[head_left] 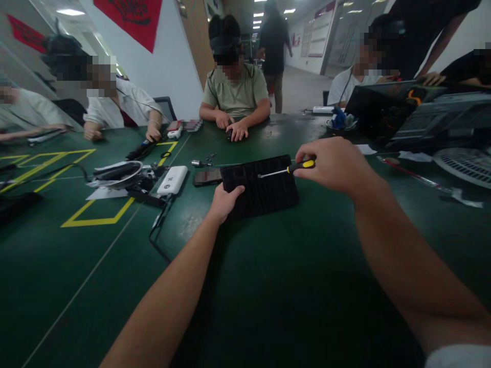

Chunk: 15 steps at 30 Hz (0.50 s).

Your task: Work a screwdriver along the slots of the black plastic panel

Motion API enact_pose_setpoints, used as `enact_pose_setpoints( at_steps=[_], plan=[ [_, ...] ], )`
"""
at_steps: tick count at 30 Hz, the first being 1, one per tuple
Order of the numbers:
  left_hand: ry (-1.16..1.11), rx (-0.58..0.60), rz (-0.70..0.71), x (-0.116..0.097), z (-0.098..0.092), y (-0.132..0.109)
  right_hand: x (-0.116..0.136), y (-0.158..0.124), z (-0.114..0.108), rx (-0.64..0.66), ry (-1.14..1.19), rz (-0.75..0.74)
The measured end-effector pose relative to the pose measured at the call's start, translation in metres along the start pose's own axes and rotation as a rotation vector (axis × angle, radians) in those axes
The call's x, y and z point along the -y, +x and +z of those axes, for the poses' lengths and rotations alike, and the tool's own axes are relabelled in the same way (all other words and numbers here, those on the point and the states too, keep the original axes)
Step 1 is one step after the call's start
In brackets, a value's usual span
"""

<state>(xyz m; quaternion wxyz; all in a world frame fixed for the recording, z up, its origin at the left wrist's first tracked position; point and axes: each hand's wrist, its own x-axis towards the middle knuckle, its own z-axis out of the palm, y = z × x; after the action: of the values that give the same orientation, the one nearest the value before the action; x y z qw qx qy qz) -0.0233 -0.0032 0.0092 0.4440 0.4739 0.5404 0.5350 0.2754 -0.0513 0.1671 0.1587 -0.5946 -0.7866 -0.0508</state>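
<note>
My left hand (225,201) grips the left edge of a flat black panel (274,191), its thumb lying on the face. Slots or ribs run across that face, but I cannot make out what the panel belongs to. In my right hand (330,166) is a screwdriver (301,166) with a black and yellow handle, fingers closed around it. Its metal shaft points left, and the tip is over the upper middle of the panel; whether it touches is unclear. Behind the panel's left side lies a dark phone-like object (207,177).
A white power bank (172,180) with a cable lies left, beside a bundle of cables and parts (118,176). Small metal pieces (210,156) lie beyond the panel. A large black computer case (422,115) and a white fan grille (466,166) stand right. Several people sit around the green table (268,286).
</note>
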Motion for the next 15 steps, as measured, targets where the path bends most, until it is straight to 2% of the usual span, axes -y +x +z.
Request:
enact_pose_setpoints(
  at_steps=[11, 15],
  plan=[
    [-0.005, 0.0, -0.009, -0.0034, 0.0022, -0.0016, -0.0059, 0.003, 0.0016, -0.15, -0.036, -0.163],
    [-0.01, -0.008, -0.025, -0.0032, 0.0016, -0.0005, -0.0059, 0.0035, 0.0019, -0.16, -0.038, -0.208]
  ],
)
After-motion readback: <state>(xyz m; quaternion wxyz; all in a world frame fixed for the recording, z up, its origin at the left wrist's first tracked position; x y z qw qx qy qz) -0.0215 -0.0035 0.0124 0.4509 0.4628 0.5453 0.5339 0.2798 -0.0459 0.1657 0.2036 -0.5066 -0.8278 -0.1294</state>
